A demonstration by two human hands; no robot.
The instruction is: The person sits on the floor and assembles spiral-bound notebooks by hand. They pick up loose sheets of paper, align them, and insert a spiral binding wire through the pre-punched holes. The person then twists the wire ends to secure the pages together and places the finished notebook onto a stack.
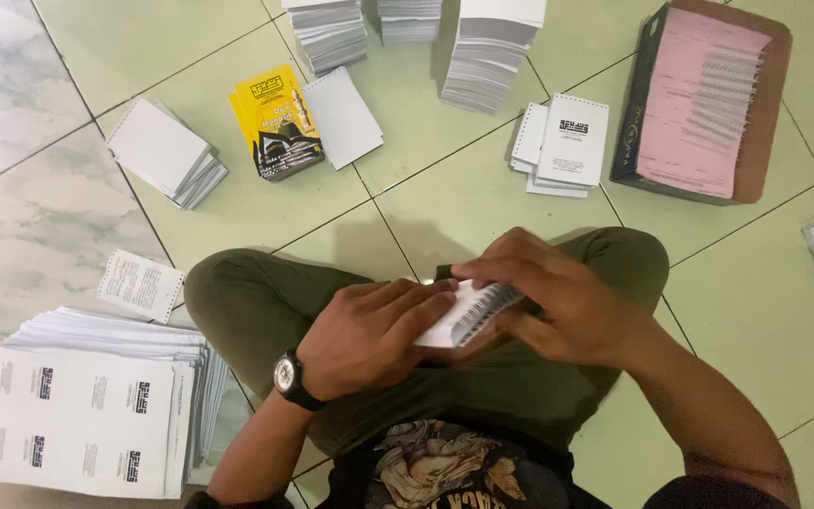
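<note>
In the head view, the left hand and right hand are both pinching a small white spiral-bound paper booklet over the lap, fingers covering most of it. A pink-lined cardboard box is lying far right, with a stack of printed white sheets near left, partly cut off.

Left hand and right hand together grip a small white booklet with a black comb spine — held over the lap. Beyond the right hand lies a cardboard box of pink sheets; left of the left hand — a stack of printed sheets
</note>
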